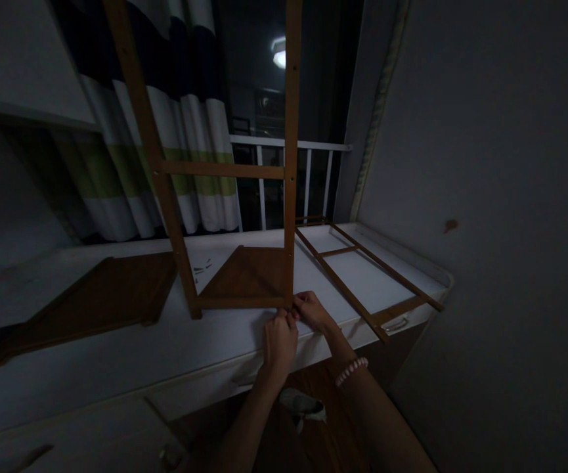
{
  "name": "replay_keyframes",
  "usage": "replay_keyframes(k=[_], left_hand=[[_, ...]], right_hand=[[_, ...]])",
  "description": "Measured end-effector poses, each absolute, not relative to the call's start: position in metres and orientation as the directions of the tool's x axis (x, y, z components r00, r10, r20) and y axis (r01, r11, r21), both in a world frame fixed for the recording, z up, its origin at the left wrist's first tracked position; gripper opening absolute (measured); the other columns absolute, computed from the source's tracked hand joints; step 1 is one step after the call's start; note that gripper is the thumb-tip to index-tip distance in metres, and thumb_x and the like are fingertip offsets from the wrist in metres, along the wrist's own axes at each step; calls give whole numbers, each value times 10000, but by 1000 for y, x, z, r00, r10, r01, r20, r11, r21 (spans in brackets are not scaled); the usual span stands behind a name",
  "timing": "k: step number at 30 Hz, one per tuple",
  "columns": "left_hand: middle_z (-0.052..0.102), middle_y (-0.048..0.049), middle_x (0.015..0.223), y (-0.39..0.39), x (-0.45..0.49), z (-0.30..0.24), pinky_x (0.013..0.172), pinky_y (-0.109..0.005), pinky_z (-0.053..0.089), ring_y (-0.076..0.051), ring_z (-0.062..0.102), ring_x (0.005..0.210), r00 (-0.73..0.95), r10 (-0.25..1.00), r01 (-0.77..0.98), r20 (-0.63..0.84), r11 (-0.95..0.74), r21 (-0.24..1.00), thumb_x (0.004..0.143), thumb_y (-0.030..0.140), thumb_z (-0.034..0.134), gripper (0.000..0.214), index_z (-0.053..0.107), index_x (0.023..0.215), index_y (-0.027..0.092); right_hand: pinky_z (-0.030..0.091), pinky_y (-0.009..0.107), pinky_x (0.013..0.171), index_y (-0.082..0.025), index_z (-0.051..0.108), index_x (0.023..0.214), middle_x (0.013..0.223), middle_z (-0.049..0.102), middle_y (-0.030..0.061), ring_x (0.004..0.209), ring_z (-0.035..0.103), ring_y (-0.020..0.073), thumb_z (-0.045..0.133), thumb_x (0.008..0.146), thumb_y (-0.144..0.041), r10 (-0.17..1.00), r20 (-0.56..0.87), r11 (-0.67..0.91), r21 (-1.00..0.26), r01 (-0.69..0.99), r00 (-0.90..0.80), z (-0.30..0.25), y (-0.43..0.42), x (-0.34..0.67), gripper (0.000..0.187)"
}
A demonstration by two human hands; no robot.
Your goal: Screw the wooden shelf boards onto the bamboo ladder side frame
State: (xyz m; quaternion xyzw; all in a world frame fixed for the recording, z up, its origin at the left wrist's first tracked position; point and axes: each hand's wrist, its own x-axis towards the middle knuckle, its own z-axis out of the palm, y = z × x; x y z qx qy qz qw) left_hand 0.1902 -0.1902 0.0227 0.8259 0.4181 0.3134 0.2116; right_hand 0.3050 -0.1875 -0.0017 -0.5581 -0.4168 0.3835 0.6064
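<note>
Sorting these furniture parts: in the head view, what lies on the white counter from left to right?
flat dark brown wooden panel → upright light brown wooden ladder-like frame → thin wooden slat frame lying flat at the right end

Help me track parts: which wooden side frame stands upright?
The centre frame, its lower corner between the left hand and right hand; the other frame lies flat rightward.

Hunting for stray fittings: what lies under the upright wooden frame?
The upright frame stands on the white top, its brown shelf panel lying flat. Pale bits lie beside it. Anything beneath the panel, or at the corner under the left hand and right hand, is covered.
</note>
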Motion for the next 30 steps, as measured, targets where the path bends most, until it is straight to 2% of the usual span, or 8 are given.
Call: replay_keyframes(k=[5,9,11,15,19,23,28,30], left_hand=[[617,-82,613,-190,189,18,520,-239,343,-165,564,580,412,849,370,331,-488,790,747,279,389,241,563,641,150],[447,26,391,-188,189,17,353,-205,244,-91,406,316,451,882,143,137,-223,964,724,413,407,320,546,638,138],[395,55,394,-188,188,19,316,-185,171,-49,315,272,493,870,19,19,-33,999,693,468,434,363,532,651,121],[455,25,518,-187,183,27,303,-145,109,-3,270,328,579,803,-201,-145,312,929,660,424,510,330,513,676,95],[461,16,560,-186,174,37,286,-129,108,-7,254,355,704,677,-247,-214,517,820,722,257,450,157,498,677,115],[487,-9,615,-184,165,41,327,-123,255,-18,342,417,767,583,-216,-269,629,747,712,116,442,81,518,687,106],[516,-20,656,-179,157,37,297,-120,225,-20,372,434,850,489,-204,-196,649,733,661,23,468,143,556,746,98],[549,-36,725,-178,156,35,345,-111,305,-26,429,484,840,508,-224,-189,642,733,659,0,455,178,568,750,103]], right_hand=[[251,174,352,-142,459,461,345,445,-35,319,359,43,458,677,-287,926,80,91,-996,-12,368,-4,-186,307,260],[268,176,361,-141,459,454,348,444,-32,326,371,47,466,677,-295,928,95,108,-994,-15,361,-5,-185,307,271],[267,175,361,-141,459,454,353,442,-34,327,369,46,463,679,-302,924,98,107,-994,-4,370,-4,-185,307,277],[284,175,375,-138,460,446,367,447,-30,337,375,45,444,689,-305,919,101,92,-995,41,380,-3,-186,306,296],[305,178,391,-140,452,439,369,443,-30,348,398,52,438,689,-289,922,95,86,-995,41,375,-3,-186,307,291],[308,176,404,-145,443,430,373,449,-28,362,408,52,436,688,-289,921,102,84,-994,65,375,-6,-186,308,296],[316,180,409,-150,441,429,365,438,-29,371,424,60,440,687,-325,927,94,85,-996,41,363,-6,-185,308,312],[324,183,415,-151,434,421,365,433,-29,372,428,61,439,689,-335,930,97,92,-995,32,355,-5,-186,307,325]])
